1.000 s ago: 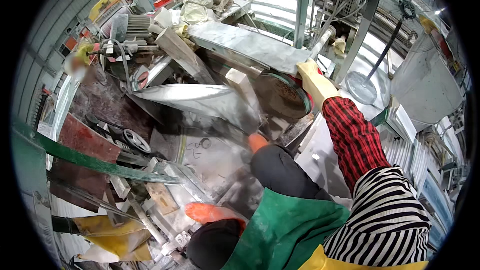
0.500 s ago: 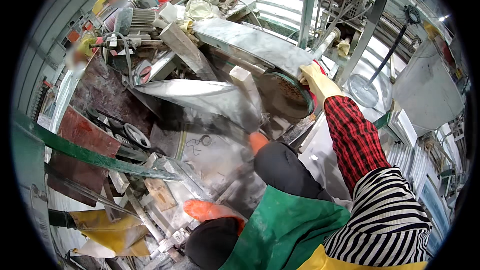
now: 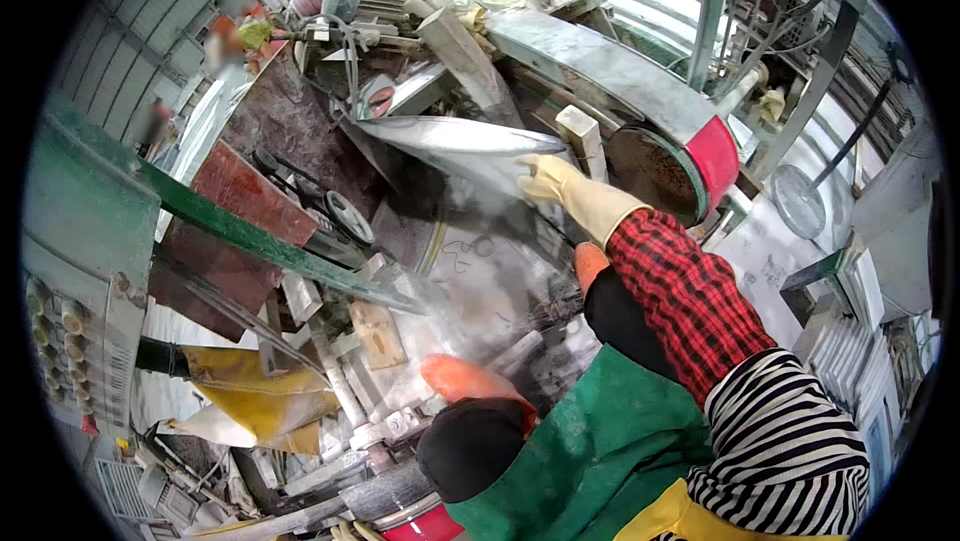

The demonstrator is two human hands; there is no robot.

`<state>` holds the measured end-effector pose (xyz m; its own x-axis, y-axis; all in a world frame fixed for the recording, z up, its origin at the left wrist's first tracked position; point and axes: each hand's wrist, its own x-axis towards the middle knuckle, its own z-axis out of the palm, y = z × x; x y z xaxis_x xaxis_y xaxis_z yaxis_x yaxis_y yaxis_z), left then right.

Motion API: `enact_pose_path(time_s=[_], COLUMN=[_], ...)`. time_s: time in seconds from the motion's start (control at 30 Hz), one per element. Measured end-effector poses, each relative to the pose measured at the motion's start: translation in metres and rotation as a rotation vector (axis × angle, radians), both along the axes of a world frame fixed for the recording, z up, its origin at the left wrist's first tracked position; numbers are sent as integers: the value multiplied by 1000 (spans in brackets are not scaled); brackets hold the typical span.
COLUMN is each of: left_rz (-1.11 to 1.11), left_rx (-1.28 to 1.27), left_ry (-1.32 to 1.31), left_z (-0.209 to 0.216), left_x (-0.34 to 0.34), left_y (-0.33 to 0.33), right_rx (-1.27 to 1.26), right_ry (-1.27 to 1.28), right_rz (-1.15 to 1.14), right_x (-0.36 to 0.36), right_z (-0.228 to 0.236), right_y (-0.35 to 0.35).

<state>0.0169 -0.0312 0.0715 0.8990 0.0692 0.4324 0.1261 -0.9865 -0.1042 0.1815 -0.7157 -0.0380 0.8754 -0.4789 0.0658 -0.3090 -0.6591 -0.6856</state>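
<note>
Pale curved sheet (image 3: 445, 138), with a gloved right hand (image 3: 560, 188) at its right end.
From here: a green beam (image 3: 215, 213), then a wheel (image 3: 350, 217), then the sheet, the right grip's fingers bent against it, though I can't tell if they hold it; beyond, a brown disc (image 3: 650, 171). The left hand's grip I can't tell.

Dusty industrial workshop: push-button control panel (image 3: 95, 281), marble-patterned slab (image 3: 600, 53), spoked wheel (image 3: 349, 218), stacked pale panels (image 3: 850, 351).
</note>
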Motion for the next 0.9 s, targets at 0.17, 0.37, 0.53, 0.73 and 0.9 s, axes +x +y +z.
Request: enact_pose_path(time_s=[0.17,0.37,0.53,0.73,0.9], left_rz=[32,-63,-19,-149,30], left_rx=[-62,-212,-172,-243,-118], left_ry=[42,1,-17,-43,-96], left_z=[4,-46,-56,-65,-61], left_x=[-8,-2,-11,29,-21], left_y=[-2,44,54,24,49], right_rx=[-183,34,58,1008,821], right_ry=[915,584,731,886,732], right_rz=[581,455,404,27,497], right_x=[10,23,12,1,65], right_z=[-54,-133,-98,-236,-286], right_y=[76,33,52,-70,12])
